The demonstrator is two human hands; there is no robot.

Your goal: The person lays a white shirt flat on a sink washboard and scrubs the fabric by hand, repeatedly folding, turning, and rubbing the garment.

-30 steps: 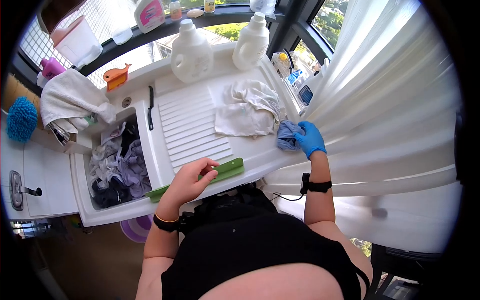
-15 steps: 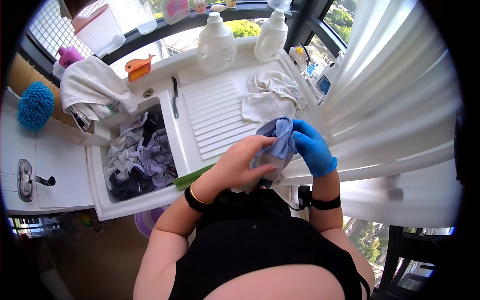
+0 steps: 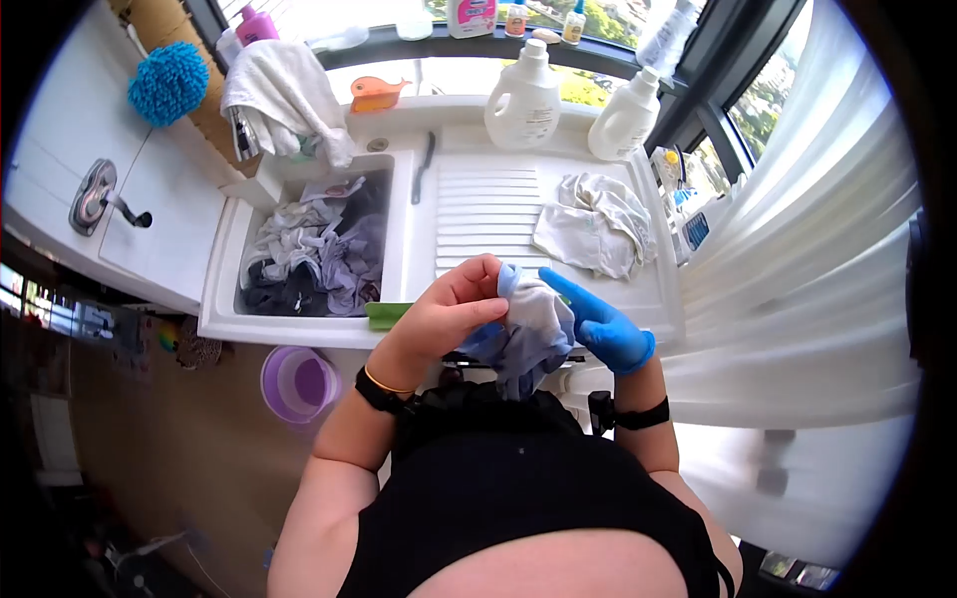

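A blue and white cloth (image 3: 538, 324) hangs between my hands, in front of the sink's near edge. My left hand (image 3: 461, 307), bare, pinches its upper left edge between thumb and fingers. On its right side, my right hand (image 3: 603, 321) wears a blue glove; the index finger is stretched out and the others are bent against the fabric, partly hidden. Beyond them a crumpled white garment (image 3: 598, 225) lies on the drainboard, right of the ridged washboard (image 3: 486, 214). The green strip (image 3: 389, 315) shows beside my left hand.
Clothes (image 3: 319, 249) fill the basin at the left. A dark-handled tool (image 3: 424, 169) lies beside it. Two white jugs (image 3: 523, 105) stand at the back. A purple bucket (image 3: 299, 384) is on the floor, and a white curtain (image 3: 807, 269) hangs at the right.
Both hands have brought the blue cloth off the sink's right side toward my body, and it now hangs with its white part showing. The view has swung, shifting the sink rightward.
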